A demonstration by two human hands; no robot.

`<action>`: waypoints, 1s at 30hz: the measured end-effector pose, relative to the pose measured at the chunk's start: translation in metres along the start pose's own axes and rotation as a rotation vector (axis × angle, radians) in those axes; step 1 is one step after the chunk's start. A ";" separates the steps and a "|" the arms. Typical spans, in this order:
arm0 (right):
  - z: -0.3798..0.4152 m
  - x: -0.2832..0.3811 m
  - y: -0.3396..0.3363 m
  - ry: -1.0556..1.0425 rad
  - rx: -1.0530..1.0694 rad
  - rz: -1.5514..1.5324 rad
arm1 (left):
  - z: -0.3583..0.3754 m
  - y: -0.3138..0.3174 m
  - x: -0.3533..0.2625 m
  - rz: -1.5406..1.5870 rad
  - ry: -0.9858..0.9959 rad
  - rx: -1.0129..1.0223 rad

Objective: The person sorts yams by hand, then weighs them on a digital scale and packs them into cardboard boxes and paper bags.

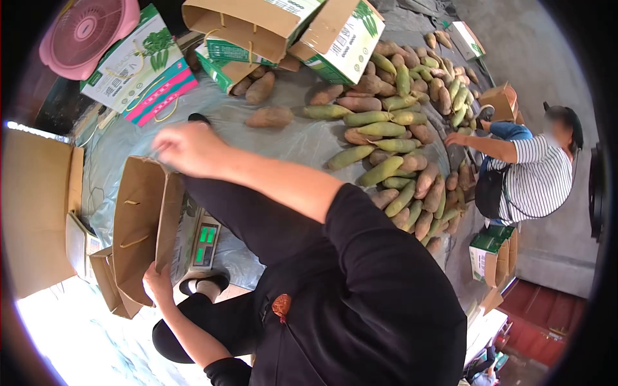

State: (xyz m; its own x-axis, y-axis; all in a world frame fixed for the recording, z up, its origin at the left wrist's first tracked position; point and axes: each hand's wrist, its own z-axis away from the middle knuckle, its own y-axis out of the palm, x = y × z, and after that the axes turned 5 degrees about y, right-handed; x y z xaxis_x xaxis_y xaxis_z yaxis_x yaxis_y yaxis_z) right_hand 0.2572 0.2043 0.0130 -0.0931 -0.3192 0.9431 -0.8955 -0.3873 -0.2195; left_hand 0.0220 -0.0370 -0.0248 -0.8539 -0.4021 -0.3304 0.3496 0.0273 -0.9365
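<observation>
The person crouched over a brown paper bag [138, 222] that stood open on a digital scale [205, 244] with a green lit display. The left hand [156, 283] held the bag's near lower edge, its grip pressed together on the paper. The right hand [187, 149] reached across to the bag's far top rim, blurred, so I could not tell whether its grip pinched the rim or only touched it. The bag and scale rested on a grey plastic sheet [290, 138] spread over the floor. Beyond the right arm lay a long heap of green and brown tubers [393, 148], with printed cartons [338, 38] tipped open at the top of the sheet and a pink fan [87, 32] at the far left. Another person in a striped shirt [537, 180] crouched at the heap's right side, one hand [456, 138] reaching toward the tubers
</observation>
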 end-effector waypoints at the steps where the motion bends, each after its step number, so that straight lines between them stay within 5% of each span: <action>1: 0.011 -0.033 -0.020 0.053 -0.084 -0.039 | 0.000 -0.003 -0.007 0.004 -0.010 0.014; 4: 0.075 -0.115 -0.093 0.322 -0.233 0.246 | 0.000 0.003 0.003 0.058 0.023 0.016; 8: 0.205 -0.227 -0.169 0.775 -0.182 0.673 | 0.000 0.002 -0.001 -0.061 -0.009 0.017; 13: 0.307 -0.276 -0.238 1.217 -0.486 0.706 | -0.001 0.003 0.003 -0.043 -0.059 0.062; 18: 0.329 -0.317 -0.284 1.315 -0.738 0.524 | -0.001 0.006 0.006 -0.008 -0.069 0.029; 30: 0.278 -0.299 -0.307 1.269 -0.399 0.824 | -0.003 0.006 0.002 0.044 -0.109 0.052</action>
State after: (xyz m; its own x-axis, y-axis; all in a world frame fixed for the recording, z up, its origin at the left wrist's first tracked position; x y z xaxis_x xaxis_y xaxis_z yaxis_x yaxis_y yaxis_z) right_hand 0.6805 0.1780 -0.2708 -0.7053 0.6700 0.2316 -0.4486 -0.1689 -0.8776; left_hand 0.0211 -0.0353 -0.0311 -0.7913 -0.4983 -0.3542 0.4080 0.0011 -0.9130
